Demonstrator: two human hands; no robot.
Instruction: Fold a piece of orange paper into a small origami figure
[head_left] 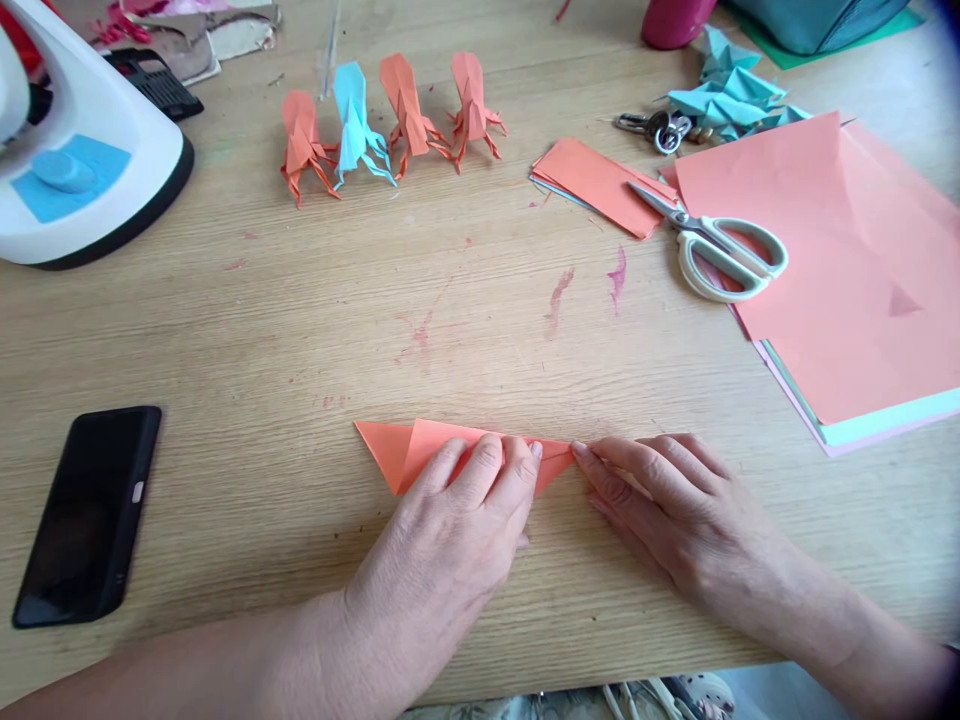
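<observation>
A folded piece of orange paper (439,437) lies on the wooden table near its front edge, with pointed ends to the left and right. My left hand (457,530) presses down on its middle, fingers curled over the folds and hiding part of them. At the paper's right tip, my right hand (667,500) pinches the point between thumb and forefinger. Farther back stand several folded paper figures with thin legs: orange ones (405,105) and a light blue one (356,120).
Scissors (731,255) rest over a stack of orange strips (592,185) and large coloured sheets (832,270) on the right. Blue folded papers (735,90) and metal clasps (656,130) are behind. A black phone (86,515) and a white appliance (82,150) occupy the left.
</observation>
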